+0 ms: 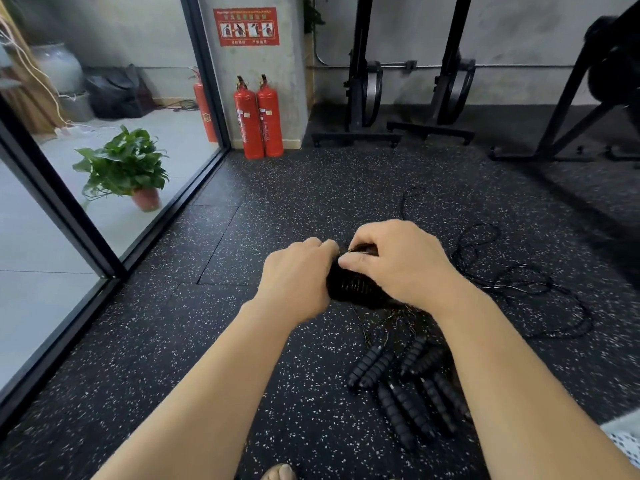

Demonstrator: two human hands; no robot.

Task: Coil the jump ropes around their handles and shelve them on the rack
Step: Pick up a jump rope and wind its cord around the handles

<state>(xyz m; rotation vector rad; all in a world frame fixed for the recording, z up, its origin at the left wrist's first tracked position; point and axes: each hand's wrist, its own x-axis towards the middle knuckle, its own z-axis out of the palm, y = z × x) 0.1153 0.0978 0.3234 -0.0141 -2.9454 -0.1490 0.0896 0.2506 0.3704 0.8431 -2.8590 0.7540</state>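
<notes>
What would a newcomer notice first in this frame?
Dead centre, the left hand and right hand grip a dark coiled jump rope above the speckled floor. Below them, to the right, ribbed black handles lie in a pile, with loose rope trailing off to the right. Two red fire extinguishers stand side by side at the back, left of centre.

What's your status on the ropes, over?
Left hand and right hand grip a black bundle. Loose rope trails on floor, right. More handles lie near. Nothing blocking.
</notes>
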